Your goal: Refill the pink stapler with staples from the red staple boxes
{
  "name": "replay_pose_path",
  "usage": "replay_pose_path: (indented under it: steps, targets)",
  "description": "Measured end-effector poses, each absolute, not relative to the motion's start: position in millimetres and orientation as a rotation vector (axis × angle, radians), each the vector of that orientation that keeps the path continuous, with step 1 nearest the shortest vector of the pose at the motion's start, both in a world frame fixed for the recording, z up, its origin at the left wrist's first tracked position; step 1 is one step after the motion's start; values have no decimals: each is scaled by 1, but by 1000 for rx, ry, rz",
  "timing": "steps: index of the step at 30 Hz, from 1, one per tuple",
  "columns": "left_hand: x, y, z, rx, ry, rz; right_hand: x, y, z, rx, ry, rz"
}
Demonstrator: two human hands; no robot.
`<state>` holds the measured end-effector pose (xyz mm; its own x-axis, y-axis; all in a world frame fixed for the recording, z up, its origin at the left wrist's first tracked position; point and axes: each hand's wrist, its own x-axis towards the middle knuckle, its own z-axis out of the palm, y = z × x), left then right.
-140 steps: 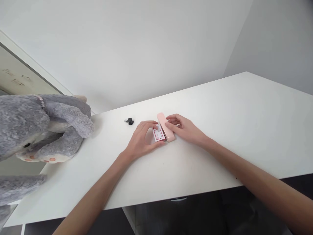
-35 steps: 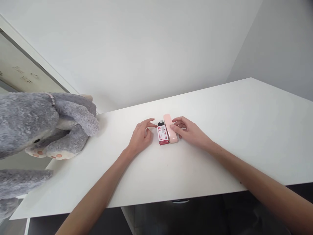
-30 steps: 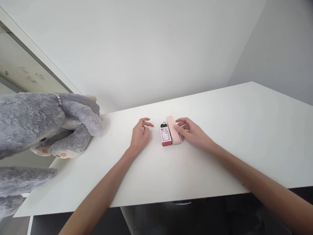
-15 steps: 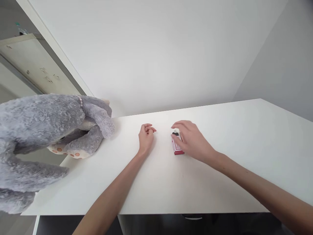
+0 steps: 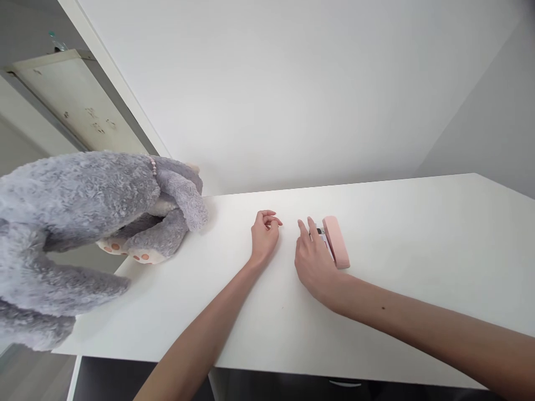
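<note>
My right hand [image 5: 316, 262] lies palm down with its fingers stretched and slightly apart. Beneath and beside it shows a small white pack [image 5: 326, 243], mostly covered by the hand. Against the pack's right side is a pink rounded bar [image 5: 336, 243] that looks like a stapler. A dark and metallic bit shows near the fingertips, too small to name. Some way to the left, my left hand [image 5: 265, 236] rests on its side on the white table [image 5: 401, 239]. Its fingers curl loosely, with nothing visible in them.
A large grey plush animal [image 5: 100, 192] with a bead string sits at the table's left end. Behind the table rises a white wall [image 5: 267, 100]. A pale cabinet [image 5: 79, 100] with a bottle [image 5: 57, 42] on top stands at the far left. Dark drawer fronts [image 5: 292, 384] lie below the table edge.
My right hand has turned palm down and lowered over the small white and red pack. The pink bar now shows to its right. My left hand keeps its pose; the view has shifted slightly.
</note>
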<state>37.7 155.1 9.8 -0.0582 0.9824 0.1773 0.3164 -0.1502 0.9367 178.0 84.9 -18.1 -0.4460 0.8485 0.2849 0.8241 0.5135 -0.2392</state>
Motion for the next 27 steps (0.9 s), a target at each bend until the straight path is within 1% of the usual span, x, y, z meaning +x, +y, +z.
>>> replay_pose_path:
  steps: [9, 17, 27]
  targets:
    - [39, 154, 12, 1541, 1426, 1224, 206, 75, -18, -1460, -2389, 96]
    - [38, 156, 12, 1555, 1430, 1203, 238, 77, -13, -1534, -2152, 311]
    - [37, 158, 14, 1578, 1433, 1196, 302, 68, -16, -1563, -2233, 134]
